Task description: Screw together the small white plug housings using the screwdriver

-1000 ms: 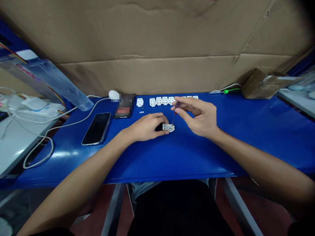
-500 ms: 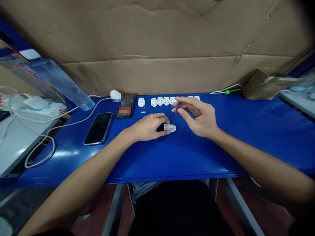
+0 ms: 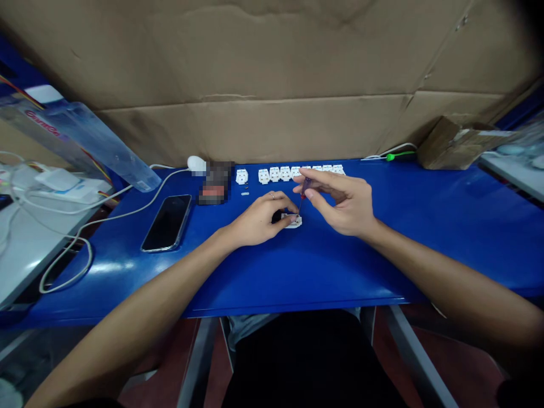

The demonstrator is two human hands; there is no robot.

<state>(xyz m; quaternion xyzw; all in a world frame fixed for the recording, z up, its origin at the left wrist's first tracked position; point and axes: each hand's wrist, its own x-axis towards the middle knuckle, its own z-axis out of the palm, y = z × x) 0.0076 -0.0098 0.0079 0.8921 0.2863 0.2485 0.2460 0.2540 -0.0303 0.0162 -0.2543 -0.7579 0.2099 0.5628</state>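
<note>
My left hand (image 3: 258, 221) has shifted — its fingers (image 3: 283, 212) now clamp over the socket (image 3: 293, 223); my right hand (image 3: 345, 207) pinches the screwdriver (image 3: 305, 188), tip at the socket.

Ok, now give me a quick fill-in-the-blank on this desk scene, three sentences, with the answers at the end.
The right hand pinches a small screwdriver with a ____ handle.
The left hand rests its fingertips on a white socket part, and the tabletop beneath is ____.
A smartphone lies to the ____ of that hand.
Missing words: purple; blue; left.
</note>
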